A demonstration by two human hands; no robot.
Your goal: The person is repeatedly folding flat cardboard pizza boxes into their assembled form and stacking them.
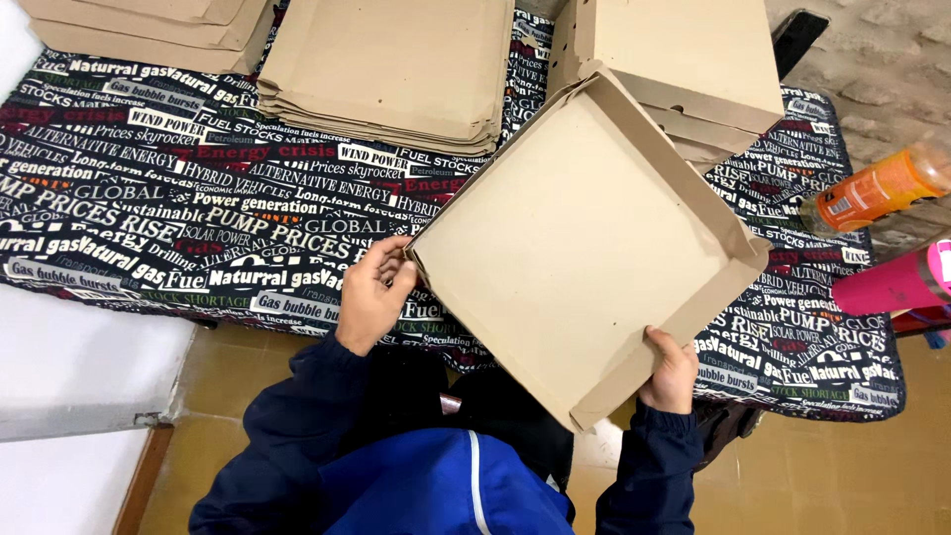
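A brown cardboard box tray [575, 238] with raised side walls is held tilted above the near edge of the table. My left hand [374, 289] pinches its left corner. Its near right wall is gripped by my right hand [672, 372]. The box's inside faces up and holds nothing. Both sleeves are dark blue.
A stack of flat cardboard blanks [391, 64] lies at the back middle, another pile [149, 25] at the back left, and folded boxes [693, 59] at the back right. The table carries a black printed cloth [149, 198]. An orange bottle [877, 188] and a pink cylinder [892, 282] lie at the right.
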